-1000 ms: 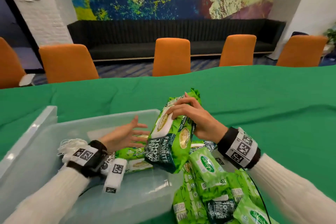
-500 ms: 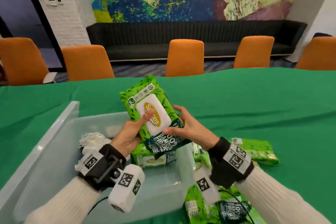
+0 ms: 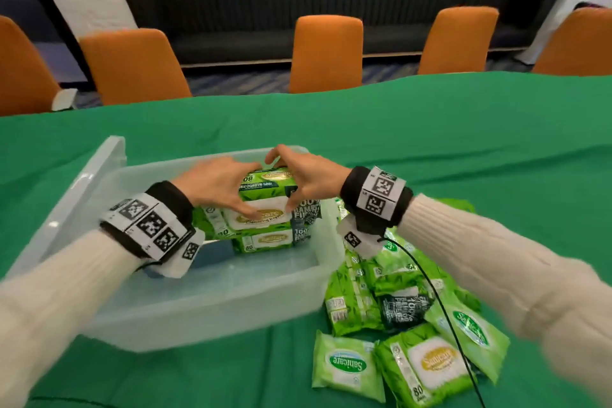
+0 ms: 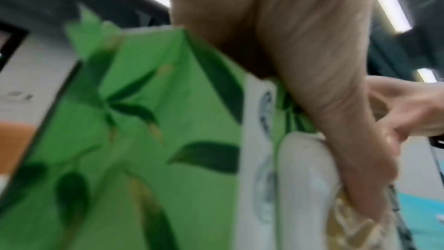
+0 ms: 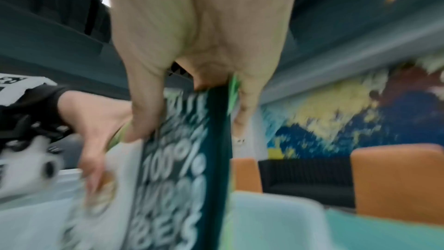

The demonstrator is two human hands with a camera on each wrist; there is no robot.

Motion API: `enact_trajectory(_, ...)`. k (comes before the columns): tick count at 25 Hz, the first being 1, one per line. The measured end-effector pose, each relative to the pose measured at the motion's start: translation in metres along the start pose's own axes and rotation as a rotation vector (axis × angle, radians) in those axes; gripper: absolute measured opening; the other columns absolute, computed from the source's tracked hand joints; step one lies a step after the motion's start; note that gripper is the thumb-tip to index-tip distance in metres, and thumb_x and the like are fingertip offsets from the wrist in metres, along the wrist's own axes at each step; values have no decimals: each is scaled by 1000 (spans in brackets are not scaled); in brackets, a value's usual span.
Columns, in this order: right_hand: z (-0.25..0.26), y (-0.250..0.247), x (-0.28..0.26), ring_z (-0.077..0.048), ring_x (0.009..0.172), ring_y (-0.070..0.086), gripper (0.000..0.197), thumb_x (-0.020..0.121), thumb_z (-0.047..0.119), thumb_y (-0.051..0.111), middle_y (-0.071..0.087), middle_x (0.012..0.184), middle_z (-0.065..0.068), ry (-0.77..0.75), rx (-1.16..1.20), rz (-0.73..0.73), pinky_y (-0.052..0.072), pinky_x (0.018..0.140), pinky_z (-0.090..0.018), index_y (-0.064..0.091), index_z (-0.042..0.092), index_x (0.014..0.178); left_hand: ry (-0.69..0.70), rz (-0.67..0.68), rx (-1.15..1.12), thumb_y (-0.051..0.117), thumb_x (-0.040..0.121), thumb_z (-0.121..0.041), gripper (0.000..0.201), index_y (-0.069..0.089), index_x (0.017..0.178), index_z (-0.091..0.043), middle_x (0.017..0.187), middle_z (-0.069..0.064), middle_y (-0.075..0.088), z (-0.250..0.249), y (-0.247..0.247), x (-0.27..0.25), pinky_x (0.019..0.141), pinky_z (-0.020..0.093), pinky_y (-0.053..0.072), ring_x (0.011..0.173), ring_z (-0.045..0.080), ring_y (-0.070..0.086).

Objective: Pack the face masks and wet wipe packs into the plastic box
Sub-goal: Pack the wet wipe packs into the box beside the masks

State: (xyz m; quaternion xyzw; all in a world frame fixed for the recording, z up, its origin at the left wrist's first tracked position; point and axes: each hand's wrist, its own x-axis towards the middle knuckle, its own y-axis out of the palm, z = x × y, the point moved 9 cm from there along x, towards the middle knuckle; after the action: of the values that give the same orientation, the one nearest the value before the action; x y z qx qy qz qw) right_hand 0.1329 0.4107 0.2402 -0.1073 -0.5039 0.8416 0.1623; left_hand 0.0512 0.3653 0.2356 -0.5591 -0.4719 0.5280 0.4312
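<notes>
1. The plastic box (image 3: 109,175) sits near the left edge of the desk (image 3: 463,142).
2. The left hand (image 3: 218,185) grips the left end of the wet wipe pack (image 3: 265,214).
3. That pack lies flat on 1 more pack in the box, its long side running left to right.
4. The right hand (image 3: 309,180) grips its right end.
5. More packs (image 3: 397,325) wait on the desk right of the box, closer to the right hand.

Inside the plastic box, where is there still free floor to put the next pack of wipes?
The plastic box has bare floor along its near wall, in front of the stacked packs. Both hands crowd the stack's top. The loose pile covers the cloth to the right.
</notes>
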Motion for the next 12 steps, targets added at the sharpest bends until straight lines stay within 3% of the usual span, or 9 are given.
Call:
enact_trajectory(1, 2, -7, -7, -25, 113, 53, 83, 70, 17, 80, 54, 129, -12, -20, 19, -28, 41, 93, -33, 30, 5, 135, -11, -16, -40, 76, 64, -58, 86, 47, 133, -16, 124, 5, 63, 5, 8, 1, 73, 21, 42, 94, 15, 57)
enact_trajectory(4, -20, -60, -52, -16, 116, 51, 64, 81, 17, 70, 56, 129, -6, -60, 122, -269, 37, 98, -22, 37, 7, 135, -126, 18, -169, 75, 69, -52, 98, 31, 145, -9, 144, 13, 45, 32, 36, 6, 101, 32, 38, 123, 25, 49)
enact_trajectory(6, -63, -79, -100, -13, 97, 60, 34, 86, 9, 63, 64, 112, -4, 26, 295, -486, 47, 88, -22, 52, 10, 118, -172, 77, -177, 74, 70, -51, 100, 26, 147, -8, 147, 14, 40, 45, 61, 14, 107, 34, 34, 130, 27, 44)
enact_trajectory(8, -113, -52, -146, -19, 80, 64, 16, 88, 1, 57, 67, 95, -5, 226, 455, -614, 55, 79, -32, 57, 14, 98, -182, 124, -219, 75, 71, -49, 98, 28, 145, -6, 146, 14, 42, 49, 84, 26, 106, 31, 34, 129, 27, 45)
enact_trajectory(10, -150, 19, -175, -21, 72, 63, 18, 91, -1, 52, 66, 84, -4, 498, 517, -522, 57, 73, -37, 57, 16, 88, -165, 179, -260, 76, 72, -46, 99, 25, 146, -4, 149, 15, 38, 44, 108, 41, 109, 30, 30, 133, 27, 41)
enact_trajectory(12, -159, 111, -184, -22, 82, 64, 13, 93, 3, 49, 65, 88, -3, 667, 496, -208, 54, 76, -26, 59, 13, 92, -146, 209, -259, 76, 73, -44, 99, 24, 147, -3, 150, 16, 35, 35, 130, 57, 110, 29, 28, 135, 27, 38)
